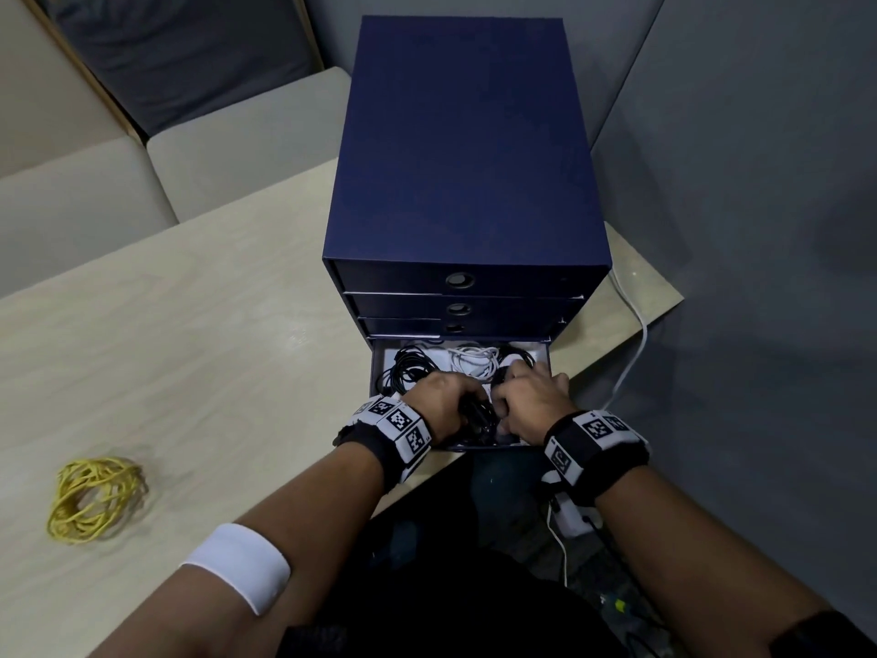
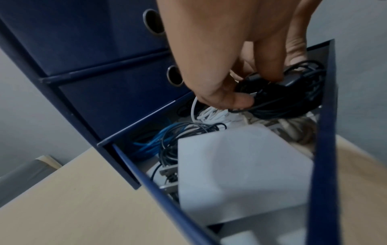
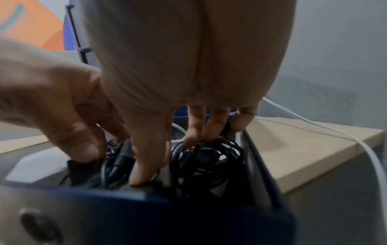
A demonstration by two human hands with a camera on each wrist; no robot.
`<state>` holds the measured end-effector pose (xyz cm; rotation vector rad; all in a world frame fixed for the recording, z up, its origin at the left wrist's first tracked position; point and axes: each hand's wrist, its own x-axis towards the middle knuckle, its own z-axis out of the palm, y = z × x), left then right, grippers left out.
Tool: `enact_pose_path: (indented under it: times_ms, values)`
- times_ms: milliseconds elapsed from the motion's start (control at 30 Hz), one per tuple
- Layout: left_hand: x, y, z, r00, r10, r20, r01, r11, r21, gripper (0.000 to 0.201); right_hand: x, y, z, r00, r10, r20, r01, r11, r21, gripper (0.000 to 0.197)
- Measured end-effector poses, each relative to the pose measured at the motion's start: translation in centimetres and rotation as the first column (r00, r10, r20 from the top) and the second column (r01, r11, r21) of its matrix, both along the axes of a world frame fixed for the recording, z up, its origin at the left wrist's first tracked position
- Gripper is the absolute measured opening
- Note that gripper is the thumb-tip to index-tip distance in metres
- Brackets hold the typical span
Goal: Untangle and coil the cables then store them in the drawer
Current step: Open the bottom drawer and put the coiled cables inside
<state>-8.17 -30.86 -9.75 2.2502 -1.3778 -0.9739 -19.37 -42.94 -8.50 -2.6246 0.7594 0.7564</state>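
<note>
Both hands are down in the open bottom drawer (image 1: 379, 372) of the blue cabinet (image 1: 465, 149), close together at its front. The left hand (image 1: 439, 401) pinches a black coil (image 2: 289, 97) between thumb and fingers. The right hand (image 1: 534, 401) has its fingers curled into a second black bundle (image 3: 207, 159) by the drawer's right wall.

Judging from this, the step is seating the black coil in the drawer. To do it well, keep the loops pinched together until the coil lies flat on the drawer floor, then let go slowly so it does not spring open. The right hand should hold neighbouring cable aside, not hook it.

The drawer is crowded: white cable (image 1: 474, 360) at the back, another black coil (image 1: 408, 368) at back left, blue cable (image 2: 150, 140) under the cabinet front, and a white box (image 2: 240, 174) at front left. Any of these could snag a loose loop. A yellow coil (image 1: 95, 498) lies on the desk (image 1: 190, 349), well left of the drawer, not yet stored. 3 upper drawers are closed.
</note>
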Motion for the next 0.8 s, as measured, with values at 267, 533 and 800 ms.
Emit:
enact_pose_path:
  times_ms: [267,533,800]
  values:
    - [0.1,0.2,-0.9,0.999,0.009,0.033,-0.011,0.999,0.053,0.034,0.3,-0.3,0.3,0.999,-0.045,0.014,0.043,0.994,0.097,0.021]
    - [2.0,2.9,1.0,0.952,0.307,0.019,-0.301,0.941,-0.153,0.029,3.3,1.0,2.2,0.958,-0.153,0.241,0.107,0.975,0.193,0.013]
    - [7.3,15.5,2.8,0.74,0.673,-0.014,-0.663,0.724,-0.19,0.027,9.8,9.8,3.1,0.917,-0.06,0.394,-0.06,0.956,0.287,0.008]
